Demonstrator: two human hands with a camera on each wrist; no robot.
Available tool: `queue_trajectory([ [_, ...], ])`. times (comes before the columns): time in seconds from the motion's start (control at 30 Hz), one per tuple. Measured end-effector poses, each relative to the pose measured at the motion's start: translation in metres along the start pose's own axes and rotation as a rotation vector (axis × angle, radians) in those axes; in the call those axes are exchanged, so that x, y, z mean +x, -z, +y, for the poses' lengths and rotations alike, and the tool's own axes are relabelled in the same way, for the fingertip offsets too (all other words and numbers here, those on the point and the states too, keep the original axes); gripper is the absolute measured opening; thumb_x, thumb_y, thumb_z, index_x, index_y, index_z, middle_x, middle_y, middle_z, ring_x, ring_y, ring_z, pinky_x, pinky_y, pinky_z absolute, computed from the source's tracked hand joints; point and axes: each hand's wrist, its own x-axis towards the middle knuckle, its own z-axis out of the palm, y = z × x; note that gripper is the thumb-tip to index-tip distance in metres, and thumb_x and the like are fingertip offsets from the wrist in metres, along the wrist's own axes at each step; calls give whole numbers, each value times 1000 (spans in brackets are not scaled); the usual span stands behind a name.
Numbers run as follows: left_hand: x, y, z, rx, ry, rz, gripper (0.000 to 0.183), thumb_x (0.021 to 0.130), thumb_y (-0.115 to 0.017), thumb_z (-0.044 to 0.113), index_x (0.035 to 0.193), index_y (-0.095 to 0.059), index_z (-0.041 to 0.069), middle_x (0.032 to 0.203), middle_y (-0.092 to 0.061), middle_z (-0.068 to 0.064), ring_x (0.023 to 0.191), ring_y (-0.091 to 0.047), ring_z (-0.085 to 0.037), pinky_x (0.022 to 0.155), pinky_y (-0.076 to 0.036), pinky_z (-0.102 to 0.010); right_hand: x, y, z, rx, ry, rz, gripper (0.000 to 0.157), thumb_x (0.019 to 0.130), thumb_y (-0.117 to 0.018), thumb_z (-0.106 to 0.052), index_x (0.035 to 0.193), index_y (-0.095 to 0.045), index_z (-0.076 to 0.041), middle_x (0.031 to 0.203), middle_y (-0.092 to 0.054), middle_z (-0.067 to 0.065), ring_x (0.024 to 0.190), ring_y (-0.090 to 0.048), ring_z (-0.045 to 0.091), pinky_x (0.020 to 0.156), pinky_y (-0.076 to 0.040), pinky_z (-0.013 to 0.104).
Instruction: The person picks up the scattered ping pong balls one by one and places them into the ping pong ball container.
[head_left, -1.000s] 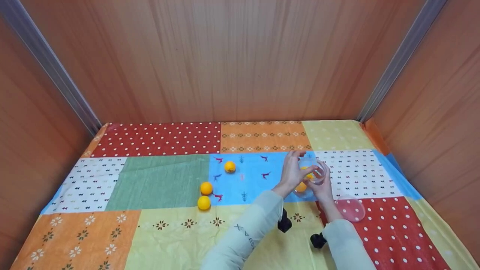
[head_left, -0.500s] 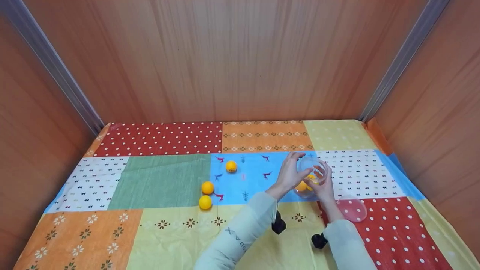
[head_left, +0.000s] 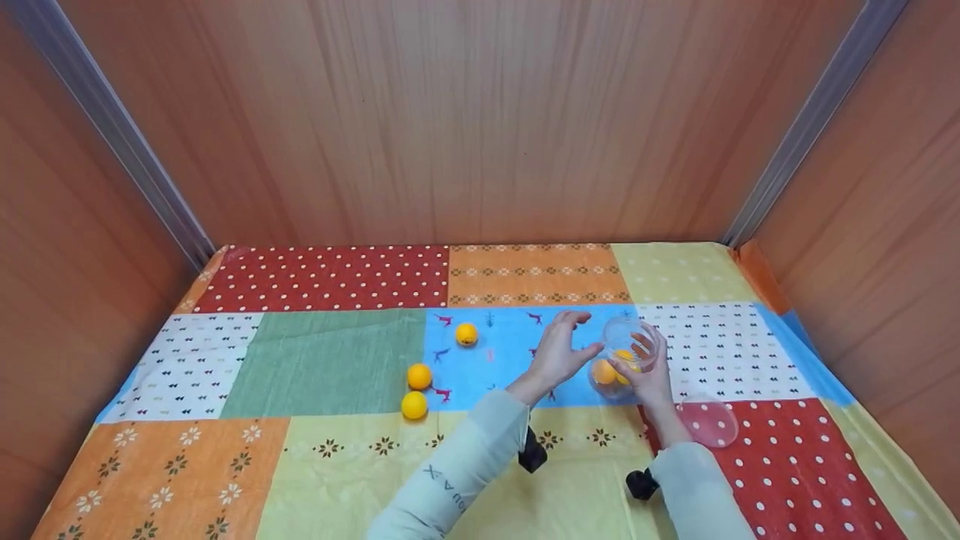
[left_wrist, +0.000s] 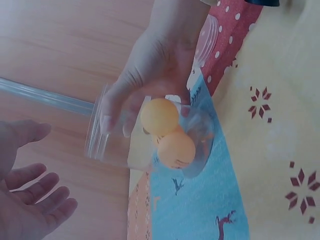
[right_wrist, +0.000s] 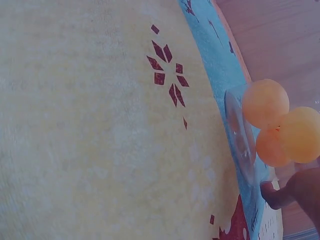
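Note:
A clear plastic jar (head_left: pixel 624 330) stands on the blue patch of the tablecloth, and my right hand (head_left: pixel 651 379) grips its side near the rim. Through the wall I see orange ping-pong balls (left_wrist: pixel 176 150) at the bottom; three show in the right wrist view. My left hand (head_left: pixel 559 352) hovers to the left of the jar, thumb and fingers spread, holding nothing. In the left wrist view its fingers (left_wrist: pixel 37 192) point toward the open mouth of the jar, apart from it. Three more ping-pong balls lie loose further left: one ball (head_left: pixel 466 334) behind, two nearer.
A clear round lid (head_left: pixel 707 421) lies flat on the red dotted patch, right of my right forearm. The two nearer loose balls (head_left: pixel 416 390) sit close together by the green patch. Wood-look panels (head_left: pixel 480 120) close off the back and both sides.
My left hand has moved away from the jar's mouth to the left, its fingers now spread apart from it. My right hand keeps its grip on the jar.

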Motion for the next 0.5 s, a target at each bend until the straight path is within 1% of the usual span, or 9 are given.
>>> queue_trajectory([
  [0.13,-5,7,-6,4,-14,14,43,82,-64,21,120,-51,5,115,-52,-8,103,-49,-19,85,-42,-27,0,1,1,-5,-6,3,76,74,-63,10,135,-19,-4,131,-30,20,122,-25,38,101,-22,45],
  [0.3,-11,16,-13,1,-24,36,42,82,-64,21,118,-51,3,113,-53,-9,100,-50,-20,84,-42,-27,0,1,2,13,26,-4,78,73,-63,12,135,-18,-1,129,-30,24,121,-25,40,101,-20,46],
  [0.37,-14,19,-15,-10,-29,48,41,82,-64,20,117,-52,3,112,-53,-11,99,-50,-21,84,-43,-28,-1,1,2,14,27,-4,79,72,-63,12,135,-18,-1,129,-30,24,121,-26,39,101,-20,46],
  [0.5,-18,25,-21,-42,-43,76,36,82,-64,16,114,-53,4,109,-54,-9,97,-51,-20,82,-44,-27,-1,1,2,-1,-3,0,80,73,-65,9,136,-18,-5,131,-30,22,122,-26,37,101,-21,47],
])
